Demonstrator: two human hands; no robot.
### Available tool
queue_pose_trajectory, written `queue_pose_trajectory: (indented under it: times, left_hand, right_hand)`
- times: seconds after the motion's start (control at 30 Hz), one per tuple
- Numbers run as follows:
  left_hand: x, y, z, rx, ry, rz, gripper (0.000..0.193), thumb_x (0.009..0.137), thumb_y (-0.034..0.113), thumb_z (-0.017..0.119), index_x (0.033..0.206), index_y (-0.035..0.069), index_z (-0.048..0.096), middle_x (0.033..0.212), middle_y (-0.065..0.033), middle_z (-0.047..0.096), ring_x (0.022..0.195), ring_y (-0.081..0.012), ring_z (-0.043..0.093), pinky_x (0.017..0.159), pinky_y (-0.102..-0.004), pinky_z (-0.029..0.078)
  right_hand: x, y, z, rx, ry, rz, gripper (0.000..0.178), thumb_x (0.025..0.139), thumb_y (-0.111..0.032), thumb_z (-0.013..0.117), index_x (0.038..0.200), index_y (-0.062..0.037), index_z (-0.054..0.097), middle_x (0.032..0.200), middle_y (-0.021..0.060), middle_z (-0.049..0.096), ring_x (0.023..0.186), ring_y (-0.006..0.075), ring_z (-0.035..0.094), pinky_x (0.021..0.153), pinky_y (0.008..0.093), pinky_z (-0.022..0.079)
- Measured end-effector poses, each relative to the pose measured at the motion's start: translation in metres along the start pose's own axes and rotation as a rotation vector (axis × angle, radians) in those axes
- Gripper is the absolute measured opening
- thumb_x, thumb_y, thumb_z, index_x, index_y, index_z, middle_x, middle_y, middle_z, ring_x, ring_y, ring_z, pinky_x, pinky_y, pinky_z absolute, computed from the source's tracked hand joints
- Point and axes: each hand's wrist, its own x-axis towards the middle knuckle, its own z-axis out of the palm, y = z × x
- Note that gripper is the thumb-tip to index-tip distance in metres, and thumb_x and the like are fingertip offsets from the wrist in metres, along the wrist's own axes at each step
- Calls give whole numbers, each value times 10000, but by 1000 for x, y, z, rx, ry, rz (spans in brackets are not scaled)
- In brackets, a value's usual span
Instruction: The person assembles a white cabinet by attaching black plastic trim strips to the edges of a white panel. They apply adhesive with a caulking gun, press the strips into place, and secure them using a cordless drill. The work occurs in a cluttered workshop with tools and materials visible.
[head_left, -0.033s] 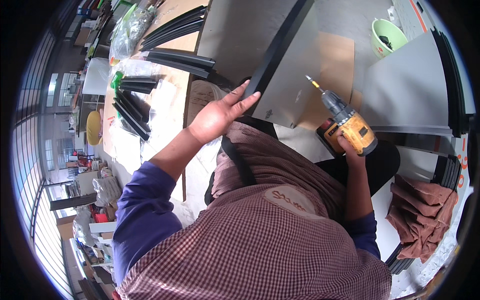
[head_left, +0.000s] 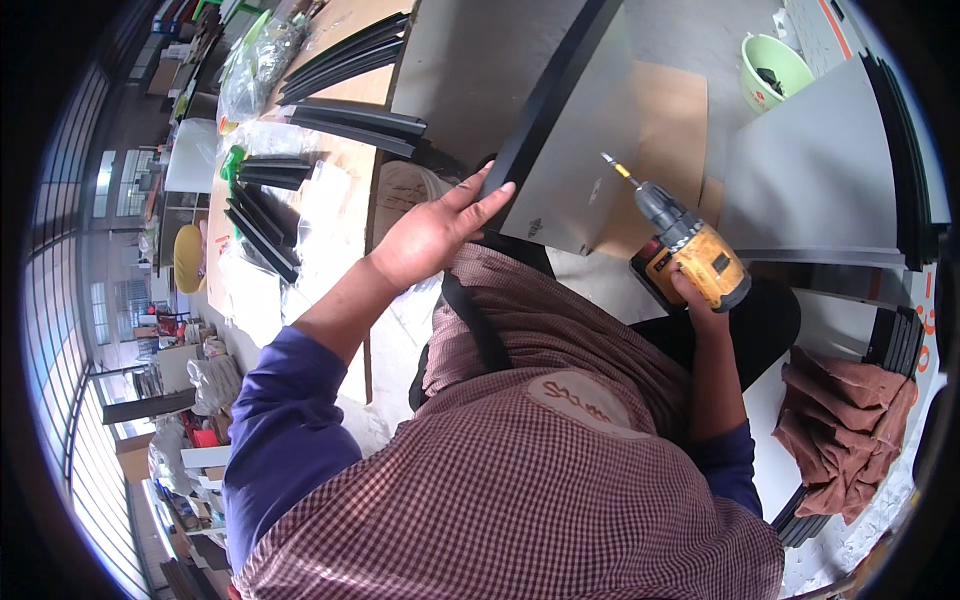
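Note:
My left hand (head_left: 435,235) holds the near end of a grey panel (head_left: 570,150) by its black edge strip (head_left: 545,110), fingers stretched along the strip. The panel lies tilted on a sheet of brown cardboard (head_left: 670,100). My right hand (head_left: 700,295) grips a yellow and black cordless drill (head_left: 690,250). Its bit (head_left: 612,165) points up and to the left, hovering just over the panel's grey face near the right corner. I cannot tell whether the bit touches the panel.
A second grey panel (head_left: 820,170) with black edging stands to the right. A green bowl (head_left: 775,65) sits at the back right. Several black strips (head_left: 350,120) lie on the wooden bench at the left. Brown cloth (head_left: 845,420) is piled at the lower right.

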Motion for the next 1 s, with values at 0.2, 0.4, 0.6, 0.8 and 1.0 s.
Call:
queue_pose_trajectory:
  times: [0.2,0.4,0.6,0.8,1.0]
  left_hand:
    - [26,23,-23,-8,-60,-89,780,796,163,780,1457,156,365,1559,-226,260,1230,-421,536,980,-440,515]
    - [58,40,-24,-19,-14,-169,563,871,213,715,1304,65,387,1529,-302,254,1256,-485,477,1010,-462,478]
    - [102,29,-10,-358,170,-589,565,838,59,605,1315,-75,334,1188,-280,583,1045,-320,642,921,-365,498]
    - [134,27,-4,-692,-53,-1035,518,827,263,700,1181,-102,599,1037,-216,675,905,-264,676,823,-373,529]
    - [131,28,3,-589,95,-984,443,849,283,692,1073,-96,644,950,-176,691,840,-254,670,771,-366,520]
  right_hand:
    - [1,-2,9,-405,-172,-253,424,811,-228,749,1192,-78,639,1204,116,661,1142,304,620,1005,435,449]
    - [10,-24,22,-111,-213,-4,526,691,-203,823,1147,-13,643,1132,148,671,1083,274,643,937,367,488]
    - [20,-32,26,-174,-332,-154,476,629,-215,820,1019,9,667,965,154,661,879,304,656,799,364,508]
    - [24,-34,34,-252,-364,-265,427,643,-285,773,974,-28,688,861,117,681,791,298,663,731,388,514]
    - [26,-32,31,-239,-393,-148,400,651,-281,768,964,-43,693,848,112,673,805,303,668,721,395,514]
